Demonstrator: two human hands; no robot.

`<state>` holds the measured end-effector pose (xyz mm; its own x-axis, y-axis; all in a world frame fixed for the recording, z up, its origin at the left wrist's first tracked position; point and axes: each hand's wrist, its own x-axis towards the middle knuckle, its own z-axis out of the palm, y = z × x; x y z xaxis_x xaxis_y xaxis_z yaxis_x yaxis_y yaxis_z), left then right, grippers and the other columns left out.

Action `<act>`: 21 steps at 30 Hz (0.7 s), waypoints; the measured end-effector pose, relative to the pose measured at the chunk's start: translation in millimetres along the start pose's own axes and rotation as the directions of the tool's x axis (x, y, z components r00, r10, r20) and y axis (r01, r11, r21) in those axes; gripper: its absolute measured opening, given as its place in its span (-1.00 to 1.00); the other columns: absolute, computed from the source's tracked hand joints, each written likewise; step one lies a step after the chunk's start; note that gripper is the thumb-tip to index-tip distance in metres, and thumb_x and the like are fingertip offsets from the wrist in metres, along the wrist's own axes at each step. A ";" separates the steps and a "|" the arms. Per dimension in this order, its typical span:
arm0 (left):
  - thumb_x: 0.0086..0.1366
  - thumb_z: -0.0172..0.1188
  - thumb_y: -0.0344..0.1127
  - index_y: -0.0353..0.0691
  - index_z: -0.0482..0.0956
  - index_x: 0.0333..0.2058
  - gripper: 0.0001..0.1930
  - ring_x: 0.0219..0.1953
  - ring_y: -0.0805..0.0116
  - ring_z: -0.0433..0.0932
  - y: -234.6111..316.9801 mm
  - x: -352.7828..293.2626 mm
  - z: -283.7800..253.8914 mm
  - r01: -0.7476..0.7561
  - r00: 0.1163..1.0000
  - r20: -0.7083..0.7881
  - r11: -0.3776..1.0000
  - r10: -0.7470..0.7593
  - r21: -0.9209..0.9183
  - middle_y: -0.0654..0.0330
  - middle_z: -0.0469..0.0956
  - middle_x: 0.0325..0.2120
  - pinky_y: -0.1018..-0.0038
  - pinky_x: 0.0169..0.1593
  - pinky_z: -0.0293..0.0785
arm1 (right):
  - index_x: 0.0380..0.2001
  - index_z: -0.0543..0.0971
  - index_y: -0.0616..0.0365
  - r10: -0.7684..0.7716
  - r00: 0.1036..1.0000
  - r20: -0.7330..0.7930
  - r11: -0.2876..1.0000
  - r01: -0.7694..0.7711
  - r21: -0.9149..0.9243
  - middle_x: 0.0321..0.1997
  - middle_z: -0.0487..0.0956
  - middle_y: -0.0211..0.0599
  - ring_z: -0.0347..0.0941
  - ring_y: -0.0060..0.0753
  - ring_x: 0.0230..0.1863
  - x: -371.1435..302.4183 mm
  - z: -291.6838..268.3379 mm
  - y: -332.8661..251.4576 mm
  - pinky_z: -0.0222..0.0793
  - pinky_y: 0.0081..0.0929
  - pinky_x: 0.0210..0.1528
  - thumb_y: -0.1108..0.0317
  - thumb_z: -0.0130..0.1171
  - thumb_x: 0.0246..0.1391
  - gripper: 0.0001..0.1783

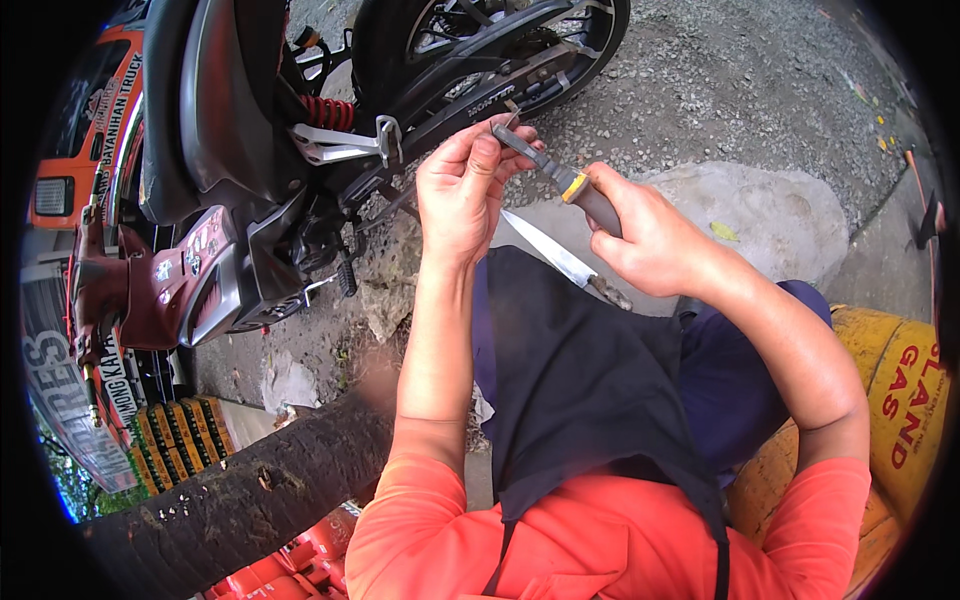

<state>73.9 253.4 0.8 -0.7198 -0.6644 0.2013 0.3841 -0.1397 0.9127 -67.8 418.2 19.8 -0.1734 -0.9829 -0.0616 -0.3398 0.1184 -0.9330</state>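
My right hand (650, 230) is closed round the dark grey handle of a hand tool (548, 168) with a yellow band; its exact kind is unclear. The tool's dark, narrow end points up and left, reaching the fingers of my left hand (465, 180). That hand is closed in a pinch, with a small thin brownish piece (513, 108) sticking out above the fingertips; I cannot make out what it is. Below both hands, a knife (550, 248) with a pale pointed blade and a worn handle lies by the upper edge of my black apron (590, 370).
A motorcycle (215, 110) stands close on the left, its rear wheel (590, 50) beyond my hands. A large pale rock (770, 215) lies ahead to the right. Yellow gas cylinders (880, 360) flank my right side. A thick dark trunk (250, 490) crosses the lower left, above red cylinders (290, 570).
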 end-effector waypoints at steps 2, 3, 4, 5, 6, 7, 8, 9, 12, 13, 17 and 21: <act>0.36 0.17 -0.22 -0.46 0.47 0.03 -0.58 -0.09 0.08 0.62 13.6 1.4 -3.4 0.097 0.993 0.066 0.993 -0.101 0.062 -0.10 0.59 -0.13 0.27 0.01 0.55 | -0.08 0.35 0.25 -0.030 1.000 0.007 0.998 0.030 -0.060 -0.29 0.51 -0.01 0.50 0.02 -0.19 -1.4 -4.5 2.5 0.37 -0.17 -0.13 0.49 0.01 -0.09 -0.59; 0.33 0.20 -0.21 -0.46 0.46 0.05 -0.55 -0.03 0.07 0.59 24.9 -0.4 -11.8 0.122 0.983 0.122 0.986 -0.136 0.114 -0.10 0.59 -0.10 0.26 0.01 0.55 | -0.07 0.36 0.26 -0.054 0.998 0.021 0.995 0.056 -0.080 -0.27 0.52 0.02 0.51 0.05 -0.16 -0.9 -4.7 1.5 0.37 -0.15 -0.11 0.50 0.01 -0.10 -0.58; 0.30 0.24 -0.21 -0.46 0.46 0.06 -0.52 0.03 0.10 0.55 32.8 -0.3 -19.6 0.185 0.962 0.183 0.977 -0.202 0.106 -0.10 0.53 -0.01 0.28 0.01 0.55 | -0.05 0.35 0.26 -0.078 0.995 0.056 0.991 0.083 -0.105 -0.24 0.53 0.05 0.50 0.09 -0.13 -1.0 -6.9 3.1 0.37 -0.14 -0.09 0.50 0.02 -0.10 -0.56; 0.29 0.26 -0.21 -0.47 0.46 0.05 -0.51 0.04 0.12 0.54 42.6 1.7 -24.5 0.226 0.932 0.264 0.967 -0.250 0.119 -0.10 0.51 0.02 0.31 0.00 0.54 | -0.03 0.35 0.27 -0.100 0.991 0.092 0.985 0.112 -0.128 -0.22 0.53 0.09 0.49 0.12 -0.10 -0.9 -9.5 5.1 0.37 -0.13 -0.07 0.50 0.02 -0.11 -0.53; 0.28 0.27 -0.21 -0.47 0.47 0.05 -0.51 0.05 0.15 0.52 48.4 4.1 -26.6 0.266 0.890 0.346 0.955 -0.297 0.134 -0.09 0.48 0.05 0.33 0.00 0.54 | -0.01 0.35 0.28 -0.120 0.985 0.125 0.979 0.138 -0.151 -0.19 0.53 0.12 0.48 0.16 -0.07 -1.0 -10.6 6.2 0.37 -0.12 -0.04 0.50 0.03 -0.12 -0.51; 0.28 0.27 -0.24 -0.47 0.47 0.05 -0.52 0.03 0.17 0.53 49.1 4.6 -27.5 0.257 0.892 0.349 0.958 -0.286 0.126 -0.08 0.50 0.03 0.35 -0.01 0.54 | 0.00 0.35 0.29 -0.111 0.984 0.139 0.983 0.129 -0.128 -0.19 0.53 0.13 0.48 0.16 -0.07 -1.5 -10.9 5.3 0.37 -0.13 -0.04 0.50 0.03 -0.12 -0.50; 0.28 0.27 -0.26 -0.48 0.48 0.04 -0.54 0.02 0.19 0.54 49.5 4.7 -28.4 0.249 0.895 0.352 0.961 -0.275 0.119 -0.06 0.52 0.01 0.38 -0.01 0.54 | 0.01 0.34 0.29 -0.104 0.983 0.153 0.987 0.121 -0.104 -0.18 0.53 0.14 0.48 0.17 -0.06 -2.1 -11.4 4.0 0.38 -0.13 -0.03 0.50 0.03 -0.12 -0.49; 0.28 0.27 -0.29 -0.49 0.49 0.04 -0.56 0.00 0.21 0.55 49.1 5.9 -28.4 0.239 0.894 0.363 0.965 -0.264 0.111 -0.05 0.54 -0.02 0.40 -0.02 0.54 | 0.02 0.34 0.30 -0.095 0.983 0.160 0.991 0.109 -0.082 -0.17 0.53 0.15 0.47 0.18 -0.05 -2.6 -11.8 4.0 0.38 -0.14 -0.02 0.50 0.03 -0.12 -0.47; 0.29 0.26 -0.31 -0.48 0.50 0.02 -0.59 -0.01 0.23 0.56 48.0 1.7 -19.1 0.181 0.924 0.315 0.975 -0.215 0.132 -0.04 0.55 -0.03 0.45 -0.06 0.53 | 0.04 0.33 0.31 -0.120 0.984 0.130 0.984 0.135 -0.118 -0.15 0.52 0.17 0.47 0.19 -0.05 -3.8 -12.5 6.6 0.38 -0.14 -0.01 0.51 0.03 -0.12 -0.46; 0.30 0.25 -0.32 -0.48 0.50 0.02 -0.60 -0.02 0.24 0.56 47.7 0.7 -18.9 0.172 0.929 0.303 0.972 -0.215 0.161 -0.03 0.55 -0.03 0.45 -0.06 0.52 | 0.04 0.33 0.31 -0.120 0.985 0.127 0.983 0.136 -0.123 -0.15 0.52 0.17 0.47 0.19 -0.05 -3.8 -12.6 6.9 0.38 -0.13 -0.01 0.51 0.03 -0.12 -0.47; 0.34 0.20 -0.33 -0.46 0.51 0.02 -0.64 -0.07 0.30 0.58 45.6 -4.1 -14.1 0.073 0.955 0.249 0.943 -0.160 0.326 -0.01 0.57 -0.07 0.48 -0.07 0.52 | 0.03 0.33 0.31 -0.109 0.986 0.124 0.979 0.128 -0.156 -0.18 0.53 0.17 0.48 0.21 -0.07 -3.0 -14.2 5.8 0.38 -0.11 -0.04 0.51 0.03 -0.10 -0.48; 0.39 0.13 -0.33 -0.46 0.51 0.01 -0.67 -0.13 0.38 0.58 39.4 -10.5 -0.5 -0.062 0.983 0.181 0.859 -0.037 0.509 0.03 0.59 -0.12 0.51 -0.09 0.52 | 0.00 0.32 0.30 -0.044 0.989 0.144 0.986 0.066 -0.151 -0.23 0.53 0.18 0.48 0.24 -0.10 -4.1 -16.5 -0.1 0.37 -0.06 -0.07 0.52 0.03 -0.10 -0.50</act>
<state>96.9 254.5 34.5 -0.8262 -0.5149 0.2287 0.0800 0.2946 0.9523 -82.3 424.6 26.0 -0.0236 -0.9972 -0.0710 -0.4858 0.0735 -0.8710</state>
